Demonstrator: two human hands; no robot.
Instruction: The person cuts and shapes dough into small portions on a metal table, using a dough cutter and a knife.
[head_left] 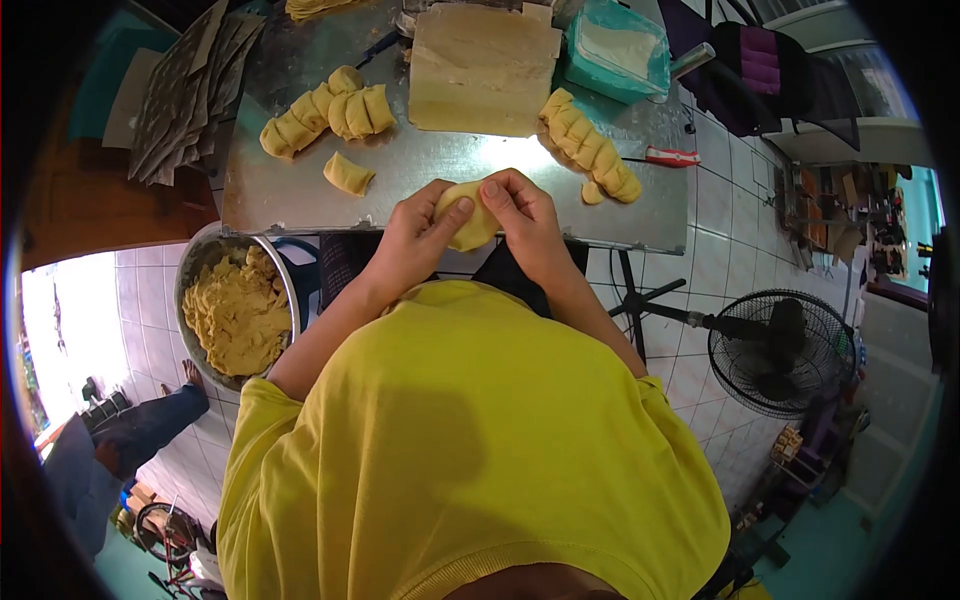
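Between my two hands is a flattened round of yellow dough (474, 230), held up at the near edge of the metal table (450, 160). My left hand (422, 222) grips its left side, thumb across the face. My right hand (522, 215) pinches the upper right rim; the fingers behind the dough are hidden. A single dough piece (348, 175) lies on the table ahead of my left hand. Beyond it sit cut rolls of dough (325, 113). To the right lies another cut dough roll (590, 145), with a small dough scrap (592, 193) beside it.
A floured board (484, 70) and a teal tub of flour (618, 50) stand at the back. A red-handled knife (672, 157) lies at the right edge. A large bowl of dough (238, 310) is at lower left, a fan (780, 350) at right. Another person's leg (150, 430) shows at left.
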